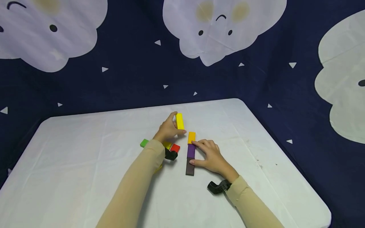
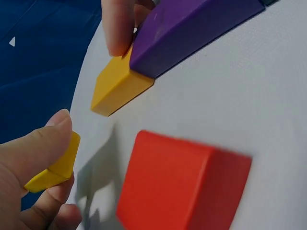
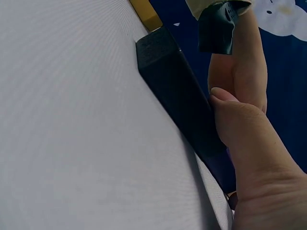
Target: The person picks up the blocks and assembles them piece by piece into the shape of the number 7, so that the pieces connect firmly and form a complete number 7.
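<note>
My left hand [image 1: 168, 129] pinches a bright yellow block [image 1: 179, 121] between thumb and fingers; a shadow falls on the table beside it in the left wrist view. Just to its right, a row of blocks runs toward me: an orange-yellow block [image 1: 192, 137], a purple block [image 1: 191, 152] and a dark grey block [image 1: 189, 169], end to end. My right hand [image 1: 212, 157] rests on this row from the right. Its thumb touches the dark grey block, and a fingertip lies on the orange-yellow block near the purple one.
Under and around my left forearm lie a red block [image 1: 175, 148], a green block [image 1: 144, 143] and yellow blocks [image 1: 167, 145], partly hidden by the sleeve. All sit on a white-covered table [image 1: 85, 177]. Behind it hangs a dark blue cloth [image 1: 137, 79] with clouds.
</note>
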The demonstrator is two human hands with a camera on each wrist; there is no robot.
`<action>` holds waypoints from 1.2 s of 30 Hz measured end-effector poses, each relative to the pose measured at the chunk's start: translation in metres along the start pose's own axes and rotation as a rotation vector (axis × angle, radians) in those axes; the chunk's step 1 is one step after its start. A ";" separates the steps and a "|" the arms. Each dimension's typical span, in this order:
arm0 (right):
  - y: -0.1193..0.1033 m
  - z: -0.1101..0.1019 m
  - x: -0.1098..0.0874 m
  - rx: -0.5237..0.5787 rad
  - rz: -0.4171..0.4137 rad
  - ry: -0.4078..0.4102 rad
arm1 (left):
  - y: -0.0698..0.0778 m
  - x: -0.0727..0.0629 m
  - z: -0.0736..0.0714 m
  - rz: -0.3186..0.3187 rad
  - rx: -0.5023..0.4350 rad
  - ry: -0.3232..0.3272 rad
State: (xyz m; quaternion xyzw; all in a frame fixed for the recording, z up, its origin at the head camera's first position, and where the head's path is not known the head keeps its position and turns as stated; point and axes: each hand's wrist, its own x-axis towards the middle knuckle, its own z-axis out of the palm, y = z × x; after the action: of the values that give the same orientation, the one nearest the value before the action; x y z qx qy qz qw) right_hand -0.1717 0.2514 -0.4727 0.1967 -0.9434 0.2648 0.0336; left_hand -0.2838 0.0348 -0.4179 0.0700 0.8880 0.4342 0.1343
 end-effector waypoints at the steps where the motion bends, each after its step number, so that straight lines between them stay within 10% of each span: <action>1: 0.000 0.000 0.000 0.005 0.000 -0.001 | 0.000 0.001 0.001 -0.006 -0.004 -0.003; 36: 0.001 -0.001 -0.001 0.004 -0.004 0.006 | 0.012 0.016 0.033 0.036 0.010 0.108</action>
State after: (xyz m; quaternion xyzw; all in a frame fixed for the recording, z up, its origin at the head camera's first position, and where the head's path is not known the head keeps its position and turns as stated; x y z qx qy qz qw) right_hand -0.1717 0.2531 -0.4729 0.1977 -0.9424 0.2674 0.0367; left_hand -0.2895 0.0709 -0.4304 0.0631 0.8948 0.4351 0.0779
